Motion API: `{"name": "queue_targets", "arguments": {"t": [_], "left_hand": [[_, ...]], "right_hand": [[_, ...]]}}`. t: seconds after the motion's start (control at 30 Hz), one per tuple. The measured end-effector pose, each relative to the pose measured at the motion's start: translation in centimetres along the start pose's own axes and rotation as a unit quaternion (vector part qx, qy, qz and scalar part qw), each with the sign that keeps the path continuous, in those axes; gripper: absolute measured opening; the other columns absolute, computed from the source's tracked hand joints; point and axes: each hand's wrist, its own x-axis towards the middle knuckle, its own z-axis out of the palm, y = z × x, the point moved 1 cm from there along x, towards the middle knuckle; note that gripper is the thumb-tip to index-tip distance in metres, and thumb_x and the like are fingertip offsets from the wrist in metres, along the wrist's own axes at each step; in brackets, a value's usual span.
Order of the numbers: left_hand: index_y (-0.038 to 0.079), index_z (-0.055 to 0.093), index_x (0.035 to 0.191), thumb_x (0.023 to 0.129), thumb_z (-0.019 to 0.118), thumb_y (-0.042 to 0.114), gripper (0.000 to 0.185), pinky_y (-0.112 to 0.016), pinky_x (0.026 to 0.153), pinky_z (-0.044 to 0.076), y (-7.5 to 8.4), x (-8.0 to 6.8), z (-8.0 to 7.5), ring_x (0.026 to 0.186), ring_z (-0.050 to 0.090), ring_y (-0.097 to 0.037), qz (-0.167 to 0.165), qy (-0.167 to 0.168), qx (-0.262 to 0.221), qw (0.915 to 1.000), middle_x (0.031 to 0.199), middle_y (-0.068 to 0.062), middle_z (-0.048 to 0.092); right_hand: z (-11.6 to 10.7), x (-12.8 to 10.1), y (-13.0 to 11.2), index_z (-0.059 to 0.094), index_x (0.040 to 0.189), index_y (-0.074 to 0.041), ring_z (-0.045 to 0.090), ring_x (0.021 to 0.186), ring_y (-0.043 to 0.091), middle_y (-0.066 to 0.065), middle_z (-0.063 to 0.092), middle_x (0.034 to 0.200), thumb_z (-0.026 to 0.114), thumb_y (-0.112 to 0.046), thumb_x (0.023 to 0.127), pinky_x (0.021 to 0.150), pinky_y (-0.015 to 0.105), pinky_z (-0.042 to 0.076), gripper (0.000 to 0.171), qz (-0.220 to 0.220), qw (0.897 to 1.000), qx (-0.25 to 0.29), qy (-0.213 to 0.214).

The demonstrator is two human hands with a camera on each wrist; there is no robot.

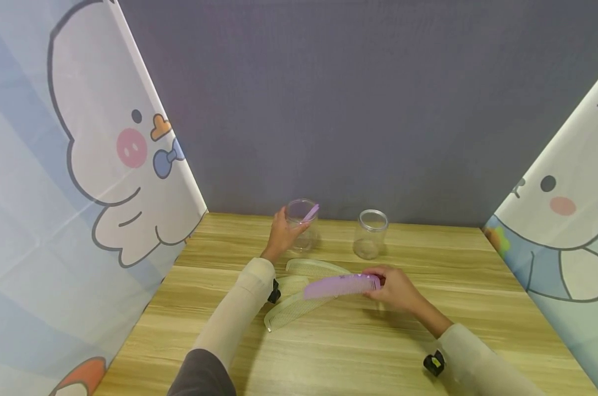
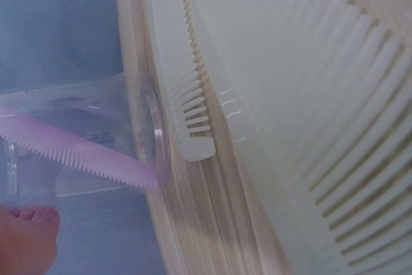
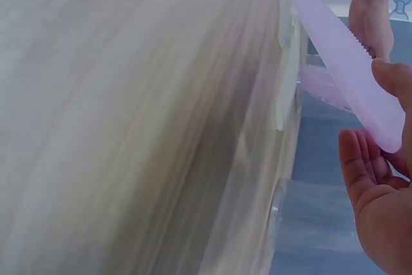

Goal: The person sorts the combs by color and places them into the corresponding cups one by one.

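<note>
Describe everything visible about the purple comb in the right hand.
The purple comb is a long, flat bar of pale lilac plastic with a straight spine and fine, close-set teeth. The right hand pinches its right end and holds it roughly level above the pale green combs on the wooden table. Whether it touches them cannot be told.

No readable text, labels, brand names or numbers anywhere. Checked the clear plastic jar with the purple comb inside (image 1: pixel 302 223), the second clear plastic jar (image 1: pixel 371 234), the purple plastic comb (image 1: pixel 341 286) and the pale cream plastic combs (image 1: pixel 299 294) on the light wooden table (image 1: pixel 358 352): all blank. Only cartoon animal prints on the fabric side panels (image 1: pixel 81 165), no lettering. Plain grey back wall (image 1: pixel 358 104) too. Wrist views too blurry and close for any fine print.
</note>
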Motion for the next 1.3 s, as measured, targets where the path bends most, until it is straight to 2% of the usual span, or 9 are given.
{"name": "queue_targets", "arguments": {"t": [0.2,0.43,0.63,0.9,1.17,1.3], "left_hand": [[-0.001,0.029,0.156,0.086,0.080,0.043,0.097,-0.054,0.116,0.042,-0.1,-0.1,0.0,0.138,0.046,-0.041,-0.001,-0.002,-0.005,1.0000,0.149,-0.025,0.043],[-0.001,0.028,0.157,0.087,0.080,0.041,0.097,-0.056,0.116,0.041,0.0,-0.1,-0.1,0.138,0.045,-0.043,0.002,-0.001,-0.008,1.0000,0.149,-0.026,0.042],[-0.003,0.029,0.156,0.087,0.080,0.040,0.096,-0.058,0.115,0.041,0.0,0.1,0.1,0.136,0.047,-0.043,0.012,0.007,-0.006,0.9999,0.147,-0.027,0.044],[-0.002,0.029,0.156,0.086,0.081,0.040,0.097,-0.056,0.116,0.041,0.0,0.0,0.0,0.137,0.046,-0.042,0.009,-0.001,-0.031,0.9995,0.148,-0.027,0.043],[-0.001,0.028,0.157,0.086,0.080,0.043,0.098,-0.056,0.117,0.040,0.2,-0.1,0.1,0.139,0.045,-0.042,0.004,-0.003,-0.020,0.9998,0.149,-0.026,0.043],[0.000,0.029,0.156,0.086,0.080,0.043,0.097,-0.055,0.117,0.040,0.2,-0.1,0.2,0.139,0.045,-0.041,0.000,-0.003,-0.013,0.9999,0.149,-0.026,0.043]], "right_hand": [[-0.6,0.8,0.0,0.074,0.112,0.002,0.071,0.080,0.019,0.018,0.076,0.101,0.090,-0.011,0.073,0.063,0.019,0.056,0.044,0.009,0.999,0.021,0.027],[-1.8,2.1,-0.5,0.073,0.113,0.004,0.069,0.079,0.015,0.019,0.076,0.099,0.089,-0.012,0.076,0.062,0.019,0.056,0.044,0.021,0.999,0.028,0.042],[-3.2,4.0,-1.2,0.072,0.115,0.003,0.065,0.078,0.015,0.021,0.074,0.102,0.088,-0.016,0.078,0.062,0.018,0.053,0.045,0.030,0.997,0.004,0.065],[-5.2,6.3,-2.0,0.071,0.118,0.004,0.063,0.073,0.014,0.021,0.073,0.094,0.086,-0.018,0.081,0.057,0.019,0.051,0.046,0.033,0.996,-0.023,0.080],[-7.3,7.9,-2.6,0.071,0.121,0.000,0.061,0.072,0.018,0.018,0.073,0.091,0.085,-0.026,0.083,0.056,0.022,0.048,0.048,0.039,0.992,-0.043,0.109],[-7.8,8.2,-2.8,0.070,0.124,0.000,0.063,0.075,0.020,0.020,0.075,0.097,0.084,-0.028,0.083,0.057,0.021,0.049,0.051,0.048,0.991,-0.044,0.114]]}}
